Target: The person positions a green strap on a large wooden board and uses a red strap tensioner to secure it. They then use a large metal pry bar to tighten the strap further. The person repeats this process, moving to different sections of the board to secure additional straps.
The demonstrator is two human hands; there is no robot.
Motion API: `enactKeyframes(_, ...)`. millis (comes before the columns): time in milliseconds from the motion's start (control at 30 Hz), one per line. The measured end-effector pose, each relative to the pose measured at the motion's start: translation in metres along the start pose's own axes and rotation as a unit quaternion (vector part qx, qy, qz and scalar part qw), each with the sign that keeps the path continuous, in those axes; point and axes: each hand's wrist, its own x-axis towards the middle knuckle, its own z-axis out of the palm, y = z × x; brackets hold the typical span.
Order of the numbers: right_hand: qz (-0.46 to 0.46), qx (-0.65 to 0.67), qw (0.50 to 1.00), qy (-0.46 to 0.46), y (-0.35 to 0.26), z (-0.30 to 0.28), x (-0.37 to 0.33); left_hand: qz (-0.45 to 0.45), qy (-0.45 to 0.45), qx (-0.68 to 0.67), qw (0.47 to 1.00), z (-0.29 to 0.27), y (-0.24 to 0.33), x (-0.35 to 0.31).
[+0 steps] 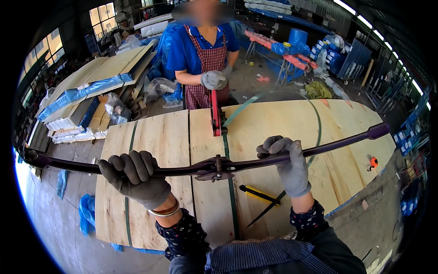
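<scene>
A long strapping crimper (214, 168) with two dark purple handles spread wide lies across my view, level above a wood-panelled pack (159, 123). My left hand (137, 178), in a grey glove, is closed around its left handle. Its right handle rests in my gloved right hand (293, 169), loosely held, with the fingers curled from the far side. Below the crimper's jaw, a green strap (232, 205) runs over the boards. A co-worker's gloved hand (213, 80) is on the handle of a red strap tensioner (216, 114), which sits at the strap.
On the boards lie a yellow and black utility knife (255, 193), a dark pointed strip (267, 210) and an orange tape measure (373, 163). A loose green strap end (246, 108) arches near the co-worker (205, 45). Stacked panels (91, 77) stand at the far left.
</scene>
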Motion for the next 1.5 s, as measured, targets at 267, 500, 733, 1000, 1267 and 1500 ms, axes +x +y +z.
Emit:
enactKeyframes(267, 0.251, 0.045, 0.967, 0.025, 0.028, -0.029, 0.024, -0.005, 0.017, -0.067, 0.998, -0.022, -0.036, 0.011)
enactKeyframes(500, 0.252, 0.044, 0.962, 0.097, 0.065, -0.066, 0.054, -0.217, 0.241, -0.126, 0.938, -0.080, -0.102, 0.016)
enactKeyframes(733, 0.274, 0.054, 0.955, 0.095, 0.101, -0.104, 0.077, -0.209, 0.271, -0.138, 0.929, -0.113, -0.146, -0.005)
enactKeyframes(1000, 0.306, 0.059, 0.945, 0.095, 0.124, -0.119, 0.083, -0.207, 0.291, -0.112, 0.928, -0.136, -0.159, -0.021)
enactKeyframes(1267, 0.317, 0.007, 0.944, 0.090, 0.127, -0.119, 0.080, -0.230, 0.261, -0.100, 0.932, -0.150, -0.165, -0.030)
enactKeyframes(1500, 0.236, 0.061, 0.955, 0.170, 0.081, -0.143, 0.073, -0.258, 0.299, -0.006, 0.919, -0.167, -0.153, -0.030)
